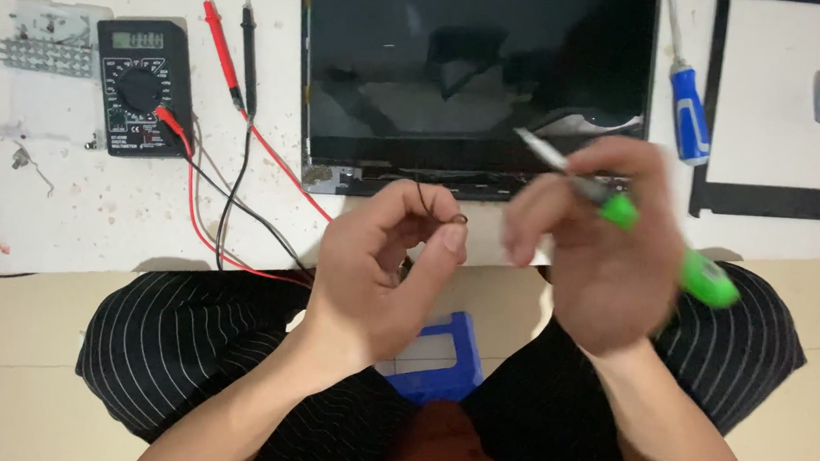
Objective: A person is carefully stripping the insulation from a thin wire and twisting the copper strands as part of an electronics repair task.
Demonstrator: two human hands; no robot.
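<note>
My left hand (384, 271) is raised over my lap, with thumb and forefinger pinched on a small dark ring (455, 220) at the end of a thin black wire (421, 196). My right hand (596, 250), blurred by motion, is closed around a green-handled screwdriver (702, 274); its metal shaft (549, 155) points up and left. Both hands hover in front of a bare laptop screen panel (479, 75) lying flat on the white work surface (102, 214).
A black multimeter (144, 86) lies at the left, its red probe (221, 48) and black probe (248, 54) beside it. A blue-handled screwdriver (689, 110) and a black screen bezel (781, 208) lie at right. A blue stool (436, 353) shows between my knees.
</note>
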